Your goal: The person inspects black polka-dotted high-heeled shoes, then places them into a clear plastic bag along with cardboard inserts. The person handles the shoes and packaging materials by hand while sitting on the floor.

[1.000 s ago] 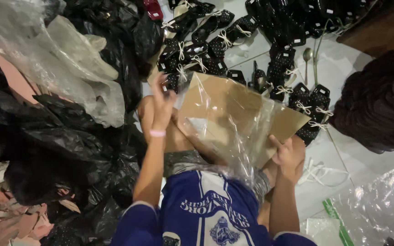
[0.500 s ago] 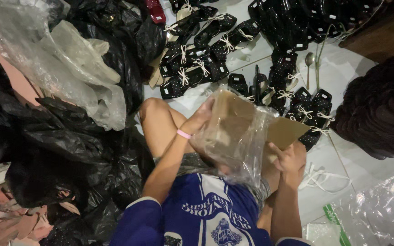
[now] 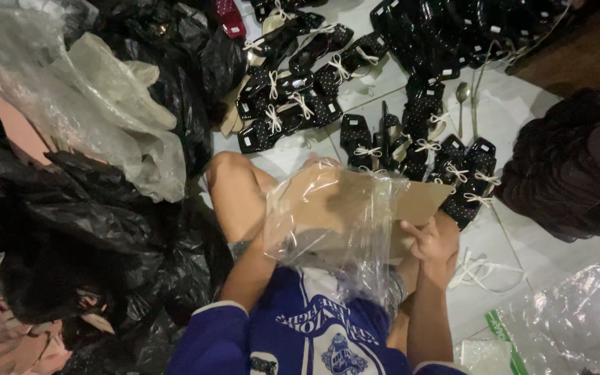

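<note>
1. So, standing next to this person sitting on the tiled floor [image 3: 515, 250]: they've got a flat piece of brown cardboard [image 3: 421, 201] sitting over their lap, mostly inside a clear plastic bag [image 3: 335, 229].

2. Right hand [image 3: 430, 242] is at the cardboard's near right edge, fingers curled against it, looks like it's bracing the sheet so it doesn't tip while the bag goes around it. Whether it's really pinching the edge, I can't tell.

3. Left hand is hidden behind the bag, only the left forearm [image 3: 248, 274] shows going up under the plastic. Can't say if it's open or gripping. My guess is it's holding the bag from behind.

4. Cardboard is tilted up off the knees rather than lying flat, which would make sense if you want the bag mouth hanging loose toward the body.

5. Just past the knees there are rows of black dotted sandals [image 3: 293, 104], tied in pairs with white string, laid out on the floor within easy reach.

6. Black garbage bags [image 3: 85, 229] are piled on the person's left, with a crumpled clear bag [image 3: 105, 118] on top. More clear plastic [image 3: 578, 319] lies at the right, and loose white string [image 3: 484, 267] is near the right elbow.
</note>
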